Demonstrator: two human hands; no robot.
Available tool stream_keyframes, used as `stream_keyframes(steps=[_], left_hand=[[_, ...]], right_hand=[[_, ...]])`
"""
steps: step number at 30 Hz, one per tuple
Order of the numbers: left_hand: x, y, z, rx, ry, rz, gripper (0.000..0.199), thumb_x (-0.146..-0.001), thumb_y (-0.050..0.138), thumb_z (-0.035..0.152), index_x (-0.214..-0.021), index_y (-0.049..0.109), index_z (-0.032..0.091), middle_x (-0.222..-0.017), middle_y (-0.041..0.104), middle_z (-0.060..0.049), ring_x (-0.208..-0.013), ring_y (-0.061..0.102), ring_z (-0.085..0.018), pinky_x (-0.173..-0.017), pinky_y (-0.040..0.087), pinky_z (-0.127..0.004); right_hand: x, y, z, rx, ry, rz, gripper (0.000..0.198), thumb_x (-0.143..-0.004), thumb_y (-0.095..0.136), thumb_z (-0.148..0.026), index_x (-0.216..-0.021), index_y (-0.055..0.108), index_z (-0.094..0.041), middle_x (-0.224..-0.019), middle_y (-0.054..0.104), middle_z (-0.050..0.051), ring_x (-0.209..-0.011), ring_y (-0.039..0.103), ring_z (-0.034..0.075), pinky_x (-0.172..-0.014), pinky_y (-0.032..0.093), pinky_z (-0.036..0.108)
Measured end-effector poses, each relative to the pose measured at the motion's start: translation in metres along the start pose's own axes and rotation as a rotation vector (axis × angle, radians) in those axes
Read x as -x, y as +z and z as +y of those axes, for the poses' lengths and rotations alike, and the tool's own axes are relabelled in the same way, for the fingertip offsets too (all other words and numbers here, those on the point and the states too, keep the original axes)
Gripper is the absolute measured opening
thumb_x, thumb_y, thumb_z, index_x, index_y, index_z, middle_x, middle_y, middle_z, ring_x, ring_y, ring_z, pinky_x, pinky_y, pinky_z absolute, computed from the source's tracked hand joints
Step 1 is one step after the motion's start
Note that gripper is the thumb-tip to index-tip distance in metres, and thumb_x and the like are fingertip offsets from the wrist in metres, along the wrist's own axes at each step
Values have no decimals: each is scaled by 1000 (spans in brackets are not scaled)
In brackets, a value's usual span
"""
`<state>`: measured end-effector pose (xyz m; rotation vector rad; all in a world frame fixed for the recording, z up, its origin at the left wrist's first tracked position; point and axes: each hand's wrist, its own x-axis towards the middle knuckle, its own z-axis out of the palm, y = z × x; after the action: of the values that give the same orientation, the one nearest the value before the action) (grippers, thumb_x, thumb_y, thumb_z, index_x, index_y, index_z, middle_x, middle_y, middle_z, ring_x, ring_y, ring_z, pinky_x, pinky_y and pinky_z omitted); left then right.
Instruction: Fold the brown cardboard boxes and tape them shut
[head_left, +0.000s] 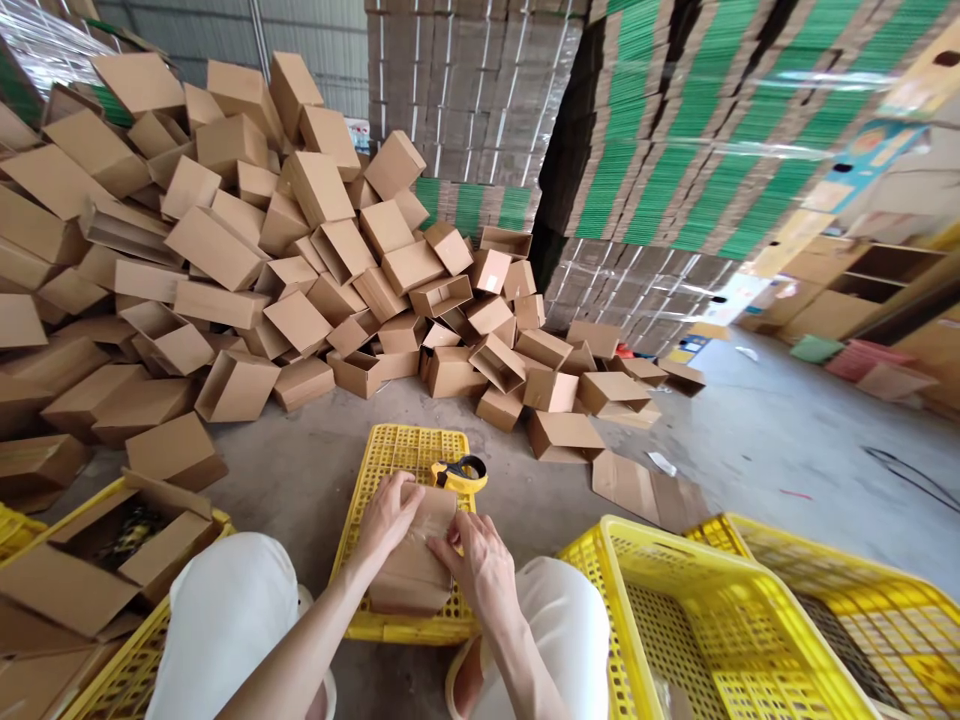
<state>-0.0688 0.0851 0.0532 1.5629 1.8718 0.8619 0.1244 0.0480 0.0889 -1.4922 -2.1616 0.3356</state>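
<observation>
A small brown cardboard box lies on an upturned yellow plastic crate between my knees. Shiny clear tape seems to run across its upper face. My left hand grips the box at its far left edge, fingers bent over it and thumb on top. At the right edge, my right hand holds the box with its thumb on the upper face and fingers curled; part of those fingers is hidden. Just beyond the box, a yellow and black tape dispenser rests on the crate.
A large heap of cardboard boxes fills the floor ahead and left. Yellow crates stand at my right. On my left, an open carton holds dark items in another crate. Tall stacks of flattened cardboard rise behind.
</observation>
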Motion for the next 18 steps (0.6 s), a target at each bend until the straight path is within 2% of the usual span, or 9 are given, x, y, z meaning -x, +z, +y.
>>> stream_keyframes(steps=[6,10,13,18], left_hand=[[2,-1,1,29,-3,-1,30,-100,53,44,-121,65,25,-131,69,-10,-128,64,-26,-112,45,-39],[0,1,-4,110,8,17,30,-99,54,44,-119,67,25,-130,71,-9,-125,66,-26,-112,46,-39],[-3,3,-8,190,10,33,29,-96,57,42,-116,68,25,-129,72,-8,-124,66,-25,-111,46,-38],[-6,4,-12,238,0,27,29,-93,60,41,-116,69,25,-129,73,-8,-125,66,-26,-112,46,-39]], right_hand=[[7,-6,0,-21,-49,-25,17,-91,74,-38,-87,60,-29,-92,72,3,-86,67,23,-75,48,31],[6,0,6,-86,9,-40,13,-97,62,-29,-85,58,-27,-88,71,-1,-82,68,18,-74,47,27],[7,4,3,13,21,25,18,-99,62,-29,-82,56,-25,-84,71,0,-83,66,19,-75,44,28],[13,10,-14,207,-46,128,20,-100,64,-28,-82,56,-25,-85,71,2,-87,62,23,-74,37,32]])
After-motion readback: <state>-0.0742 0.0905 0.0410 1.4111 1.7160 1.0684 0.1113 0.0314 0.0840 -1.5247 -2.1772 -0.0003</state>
